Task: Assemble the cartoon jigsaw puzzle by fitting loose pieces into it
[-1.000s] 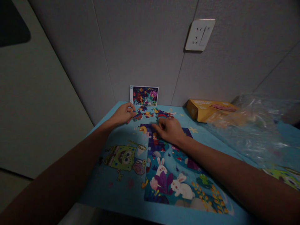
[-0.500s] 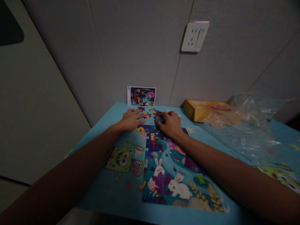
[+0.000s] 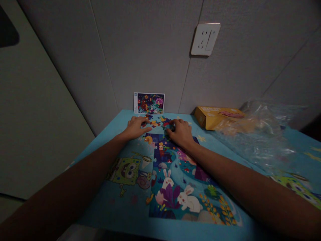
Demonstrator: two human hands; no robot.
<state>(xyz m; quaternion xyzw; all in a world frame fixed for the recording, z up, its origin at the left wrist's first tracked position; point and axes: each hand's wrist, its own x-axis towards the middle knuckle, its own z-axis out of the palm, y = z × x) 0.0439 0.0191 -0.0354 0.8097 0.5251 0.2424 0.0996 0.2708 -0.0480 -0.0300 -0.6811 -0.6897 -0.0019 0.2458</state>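
A partly joined jigsaw puzzle [image 3: 184,177] with white rabbits, plants and a blue stream lies flat on the table. Beyond its far edge are several loose puzzle pieces [image 3: 155,124]. My left hand [image 3: 135,128] rests at the left of these pieces, thumb and fingers apart, with nothing seen in it. Over the far right part of the puzzle, my right hand [image 3: 181,133] is curled, thumb and index finger around a dark puzzle piece [image 3: 172,128] that is mostly hidden. More loose pieces lie just left of its fingertips.
A picture card [image 3: 149,103] of the puzzle scene leans against the wall. At the right are a yellow box [image 3: 215,117] and crumpled clear plastic [image 3: 260,140]. The light blue table cover [image 3: 110,204] carries cartoon prints. A socket [image 3: 205,39] is on the wall.
My left hand's fingers have drawn in from a flatter spread and the hand has shifted slightly left. My right hand stays near the same pieces. The whole view has shifted slightly.
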